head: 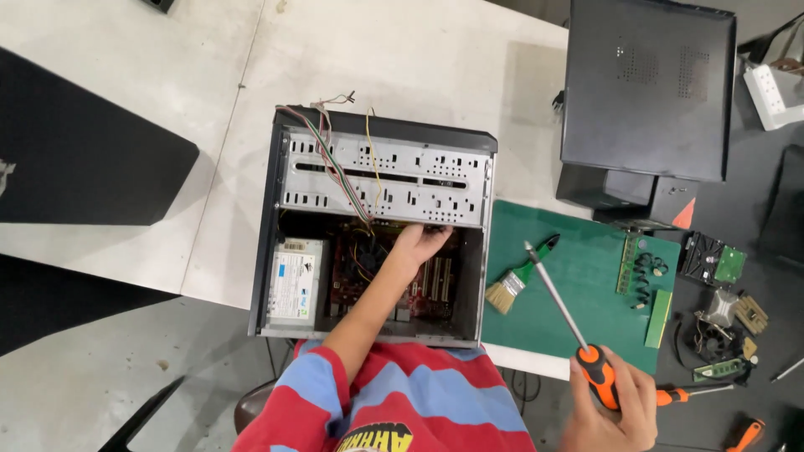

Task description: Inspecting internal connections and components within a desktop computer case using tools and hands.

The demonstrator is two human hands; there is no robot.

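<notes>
Open computer case (377,167) — power supply (295,280) and red motherboard (419,280) inside; left hand (421,243) curled within, grip unclear; right hand (615,410) clutches screwdriver (569,322).

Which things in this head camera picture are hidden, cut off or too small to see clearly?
- Left hand fingertips: hidden under the drive cage.
- Right hand: cut off by the bottom edge.
- Motherboard: partly covered by the forearm.
- Small parts at right: too small to identify.
</notes>
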